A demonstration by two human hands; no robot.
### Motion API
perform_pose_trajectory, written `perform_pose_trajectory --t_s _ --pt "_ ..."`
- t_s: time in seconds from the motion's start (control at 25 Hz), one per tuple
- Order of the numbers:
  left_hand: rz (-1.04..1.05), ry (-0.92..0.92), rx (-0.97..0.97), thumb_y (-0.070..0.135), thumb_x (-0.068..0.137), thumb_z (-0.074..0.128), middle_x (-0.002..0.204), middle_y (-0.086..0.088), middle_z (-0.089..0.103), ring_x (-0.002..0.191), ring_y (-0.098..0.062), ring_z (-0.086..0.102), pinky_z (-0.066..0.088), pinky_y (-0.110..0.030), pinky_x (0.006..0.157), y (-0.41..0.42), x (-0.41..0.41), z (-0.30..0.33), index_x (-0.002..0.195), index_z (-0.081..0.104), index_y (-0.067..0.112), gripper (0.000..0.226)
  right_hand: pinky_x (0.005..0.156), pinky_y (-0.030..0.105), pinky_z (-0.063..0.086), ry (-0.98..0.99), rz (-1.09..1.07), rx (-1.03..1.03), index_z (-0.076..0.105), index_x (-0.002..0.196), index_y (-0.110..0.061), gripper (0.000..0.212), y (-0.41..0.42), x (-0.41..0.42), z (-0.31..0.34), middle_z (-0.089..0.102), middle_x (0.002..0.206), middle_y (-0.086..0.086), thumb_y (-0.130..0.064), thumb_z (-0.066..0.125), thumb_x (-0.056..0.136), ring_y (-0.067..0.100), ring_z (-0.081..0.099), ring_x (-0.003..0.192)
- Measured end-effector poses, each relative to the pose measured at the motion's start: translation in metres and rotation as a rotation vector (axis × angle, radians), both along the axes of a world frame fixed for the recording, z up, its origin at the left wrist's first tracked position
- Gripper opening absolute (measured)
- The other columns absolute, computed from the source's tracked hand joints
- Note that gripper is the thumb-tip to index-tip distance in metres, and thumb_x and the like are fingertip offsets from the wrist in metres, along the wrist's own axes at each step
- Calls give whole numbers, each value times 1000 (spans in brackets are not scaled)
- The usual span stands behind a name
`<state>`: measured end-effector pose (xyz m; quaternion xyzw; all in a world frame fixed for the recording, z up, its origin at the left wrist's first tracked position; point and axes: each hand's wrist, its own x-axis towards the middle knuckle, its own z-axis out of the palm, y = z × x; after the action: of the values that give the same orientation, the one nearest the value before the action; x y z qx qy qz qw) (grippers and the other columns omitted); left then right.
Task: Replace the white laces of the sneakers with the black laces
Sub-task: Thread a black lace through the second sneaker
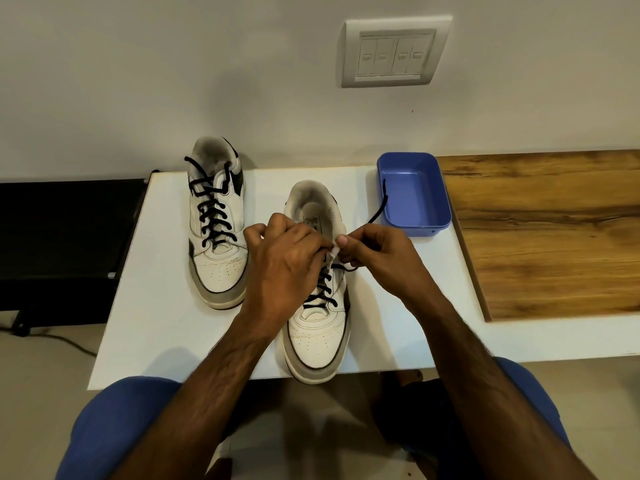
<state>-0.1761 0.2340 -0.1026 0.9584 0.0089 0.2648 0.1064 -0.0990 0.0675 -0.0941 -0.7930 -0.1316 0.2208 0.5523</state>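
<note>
Two white sneakers stand on a white table (162, 323), toes toward me. The left sneaker (218, 237) is laced with a black lace up to its top eyelets. The right sneaker (317, 327) has a black lace (323, 289) crossed through its lower eyelets. My left hand (284, 258) covers the sneaker's upper eyelets and grips its upper edge. My right hand (377, 258) pinches the lace beside the right eyelets. The lace's free end (379, 209) runs up over the rim of a blue tray. No white laces are in view.
A blue plastic tray (415, 195) sits at the table's back right corner, next to a wooden surface (547, 237) on the right. A black bench (65, 237) stands to the left. A switch plate (394, 51) is on the wall behind. My knees lie below the table's front edge.
</note>
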Motion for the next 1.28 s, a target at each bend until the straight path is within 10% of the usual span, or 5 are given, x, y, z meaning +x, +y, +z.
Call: perform_pose_trajectory --t_s 0.68,1.08,1.28 --pt "15 -2 -344 3 78 79 97 13 65 96 -10 48 18 -29 85 -2 3 -8 102 60 27 39 69 9 52 -173 -137 13 79 94 -11 14 8 -16 1 75 78 -8 -11 83 81 -1 72 73" --pt "-107 110 -51 50 92 64 125 17 64 124 -20 48 23 -51 101 13 0 -7 133 59 40 42 68 11 53 -173 -105 -8 72 87 -16 6 10 -15 -4 72 76 -10 -10 75 88 1 70 73" --pt "-148 228 -306 45 87 71 122 27 60 130 -9 44 14 -48 113 15 1 -9 128 58 44 43 77 23 55 -148 -161 50 61 93 -11 4 1 -6 -4 72 92 -2 -12 61 97 11 70 87"
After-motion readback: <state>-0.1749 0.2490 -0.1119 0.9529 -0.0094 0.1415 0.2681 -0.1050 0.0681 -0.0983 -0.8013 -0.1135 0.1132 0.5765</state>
